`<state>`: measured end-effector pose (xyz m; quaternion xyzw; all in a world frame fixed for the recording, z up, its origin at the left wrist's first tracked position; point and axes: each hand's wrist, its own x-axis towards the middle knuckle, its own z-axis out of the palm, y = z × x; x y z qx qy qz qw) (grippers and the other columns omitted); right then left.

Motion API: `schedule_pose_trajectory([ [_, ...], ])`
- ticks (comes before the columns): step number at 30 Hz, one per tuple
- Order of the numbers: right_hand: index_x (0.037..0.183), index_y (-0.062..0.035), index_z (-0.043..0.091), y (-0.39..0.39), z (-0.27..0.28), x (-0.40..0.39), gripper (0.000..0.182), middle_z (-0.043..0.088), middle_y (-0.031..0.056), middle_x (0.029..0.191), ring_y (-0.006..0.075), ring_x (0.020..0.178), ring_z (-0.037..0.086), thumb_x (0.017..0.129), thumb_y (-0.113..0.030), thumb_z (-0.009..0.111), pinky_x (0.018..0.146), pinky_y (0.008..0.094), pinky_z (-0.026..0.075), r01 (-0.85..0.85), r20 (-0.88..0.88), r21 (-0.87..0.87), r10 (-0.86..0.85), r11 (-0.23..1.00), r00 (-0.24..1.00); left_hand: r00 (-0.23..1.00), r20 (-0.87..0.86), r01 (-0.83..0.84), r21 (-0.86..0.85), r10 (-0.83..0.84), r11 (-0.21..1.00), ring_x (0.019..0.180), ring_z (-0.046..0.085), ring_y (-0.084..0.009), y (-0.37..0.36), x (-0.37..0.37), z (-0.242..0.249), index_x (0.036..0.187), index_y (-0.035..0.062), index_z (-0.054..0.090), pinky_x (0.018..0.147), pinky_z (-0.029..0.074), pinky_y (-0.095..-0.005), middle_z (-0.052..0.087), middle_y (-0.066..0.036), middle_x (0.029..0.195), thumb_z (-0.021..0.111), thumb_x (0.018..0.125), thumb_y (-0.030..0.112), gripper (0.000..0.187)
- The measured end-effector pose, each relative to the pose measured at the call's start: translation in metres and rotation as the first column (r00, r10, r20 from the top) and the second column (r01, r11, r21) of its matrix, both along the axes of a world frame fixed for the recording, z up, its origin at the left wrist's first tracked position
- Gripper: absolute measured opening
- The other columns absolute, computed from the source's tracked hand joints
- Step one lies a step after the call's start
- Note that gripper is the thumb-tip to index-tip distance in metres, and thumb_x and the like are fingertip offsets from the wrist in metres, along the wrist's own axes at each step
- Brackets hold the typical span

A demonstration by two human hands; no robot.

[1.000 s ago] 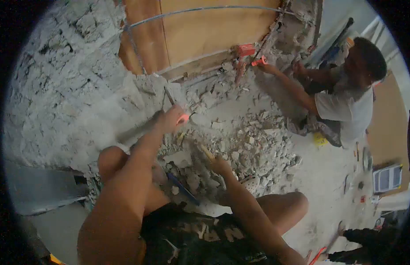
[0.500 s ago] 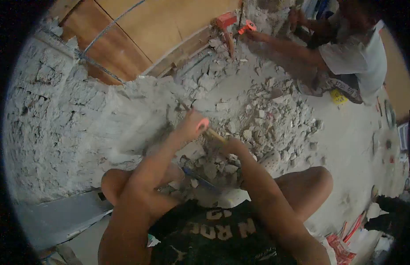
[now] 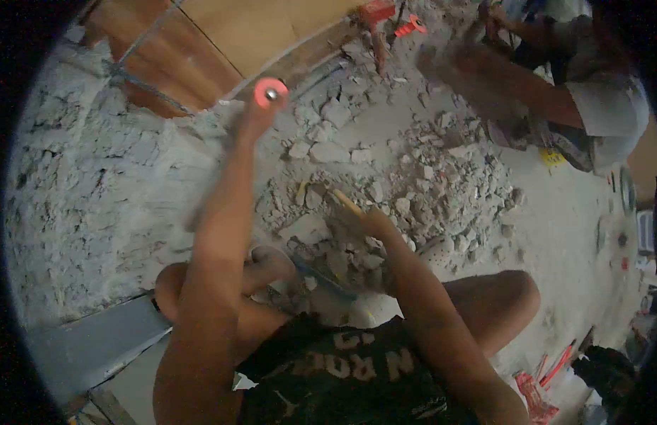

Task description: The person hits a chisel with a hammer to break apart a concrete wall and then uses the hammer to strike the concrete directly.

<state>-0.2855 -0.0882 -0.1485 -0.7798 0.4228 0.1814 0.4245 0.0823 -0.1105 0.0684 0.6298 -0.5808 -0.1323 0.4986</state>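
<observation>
My left hand point(image 3: 257, 122) is closed around a chisel with a round pink guard point(image 3: 263, 94). It is raised near the wall's broken edge, below the wooden panel. The chisel's metal end shows in the middle of the guard; its tip is hidden. My right hand point(image 3: 376, 222) grips a hammer by its light wooden handle point(image 3: 348, 204), low over the rubble point(image 3: 449, 195). The hammer's head blends into the grey debris. Left of my hands stands the rough, chipped grey wall point(image 3: 80, 191).
A co-worker point(image 3: 612, 106) crouches at the upper right, arms over the rubble. Near them are a red sledgehammer point(image 3: 378, 13) and an orange-guarded chisel point(image 3: 411, 27). A bent metal rod point(image 3: 148, 35) crosses the wooden panel point(image 3: 158, 64). Red tools point(image 3: 555, 365) lie at the lower right.
My left hand has moved up and away with the chisel, apart from my right hand, which stays low with the hammer. The co-worker's hand has left the orange-guarded chisel.
</observation>
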Motion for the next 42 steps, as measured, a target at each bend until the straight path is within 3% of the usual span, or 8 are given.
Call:
schedule_pose_trajectory([
  [3,0.113,0.0092,0.056,-0.002,0.034,-0.001,0.065,0.065,0.0273,0.103,0.0392,0.098,0.064,0.074,-0.042,0.067,0.083,0.0444,0.051,0.013,-0.048,0.098,-0.008,0.995,0.999,0.899,-0.156,-0.389,0.144,0.409,0.910,0.085,0.059,-0.0187,-0.017,0.034,0.002,0.100,0.0061,0.062,0.079,0.047,-0.0322,0.061,-0.008,0.092,0.071,0.082,0.023,0.026],
  [7,0.113,0.0081,0.057,-0.003,0.054,-0.001,0.066,0.066,0.0252,0.102,0.0380,0.099,0.064,0.075,-0.045,0.066,0.083,0.0430,0.051,-0.003,-0.064,0.032,0.005,0.999,0.998,0.901,0.434,-0.066,0.071,0.029,0.995,0.098,0.060,-0.0255,0.020,-0.011,-0.047,0.109,0.0076,0.060,0.085,0.047,-0.0372,0.061,-0.011,0.106,0.069,0.083,0.034,0.038],
  [13,0.115,-0.0047,0.059,-0.007,0.026,0.004,0.043,0.065,0.0207,0.099,0.0387,0.087,0.065,0.080,-0.029,0.061,0.077,0.0453,0.053,-0.379,-0.130,0.000,0.376,0.925,0.918,0.951,0.308,-0.124,0.315,0.022,0.941,0.102,0.058,-0.0315,0.041,-0.035,-0.033,0.110,0.0066,0.059,0.087,0.047,-0.0395,0.059,-0.014,0.109,0.069,0.082,0.028,0.037],
  [23,0.117,-0.0044,0.060,0.006,-0.009,-0.008,0.058,0.063,0.0256,0.108,0.0373,0.104,0.062,0.080,-0.048,0.057,0.087,0.0448,0.050,0.008,-0.060,-0.007,-0.008,1.000,0.998,0.849,0.511,0.040,0.191,-0.134,0.981,0.097,0.056,-0.0354,0.074,-0.048,-0.038,0.105,0.0040,0.060,0.088,0.045,-0.0415,0.058,-0.018,0.105,0.067,0.084,0.029,0.034],
  [25,0.117,0.0018,0.058,0.007,0.011,-0.014,0.063,0.060,0.0264,0.115,0.0378,0.107,0.060,0.081,-0.051,0.058,0.088,0.0448,0.050,0.025,-0.026,0.049,-0.024,0.999,0.999,0.555,0.435,-0.183,0.895,-0.709,0.406,0.103,0.058,-0.0364,0.072,-0.079,-0.015,0.096,0.0034,0.067,0.091,0.043,-0.0458,0.063,-0.019,0.103,0.066,0.072,0.012,0.026],
  [28,0.118,0.0038,0.057,0.004,0.042,-0.018,0.067,0.057,0.0268,0.121,0.0370,0.112,0.058,0.082,-0.053,0.059,0.089,0.0447,0.049,-0.013,-0.031,-0.022,0.012,1.000,0.999,0.198,0.669,-0.145,0.743,-0.717,0.653,0.094,0.059,-0.0355,0.157,-0.111,-0.082,0.083,0.0039,0.066,0.090,0.040,-0.0520,0.063,-0.019,0.090,0.060,0.078,0.019,0.017],
  [34,0.104,0.0016,0.065,-0.002,0.014,0.003,0.054,0.068,0.0203,0.099,0.0358,0.092,0.066,0.077,-0.045,0.068,0.079,0.0446,0.053,-0.474,-0.107,0.057,0.477,0.879,0.872,0.686,0.314,0.190,0.794,-0.657,0.578,0.094,0.055,-0.0339,0.103,-0.142,-0.063,0.095,0.0049,0.061,0.095,0.039,-0.0466,0.060,-0.015,0.094,0.063,0.083,0.029,0.027],
  [42,0.092,0.0028,0.067,0.009,0.046,0.027,0.051,0.068,0.0210,0.088,0.0330,0.074,0.068,0.080,-0.046,0.057,0.065,0.0423,0.056,0.078,0.048,0.005,-0.078,0.997,0.996,0.674,0.376,0.426,0.504,-0.635,0.751,0.093,0.052,-0.0315,0.116,-0.161,0.096,0.096,0.0089,0.060,0.091,0.041,-0.0416,0.057,-0.012,0.090,0.069,0.077,0.027,0.028],
])
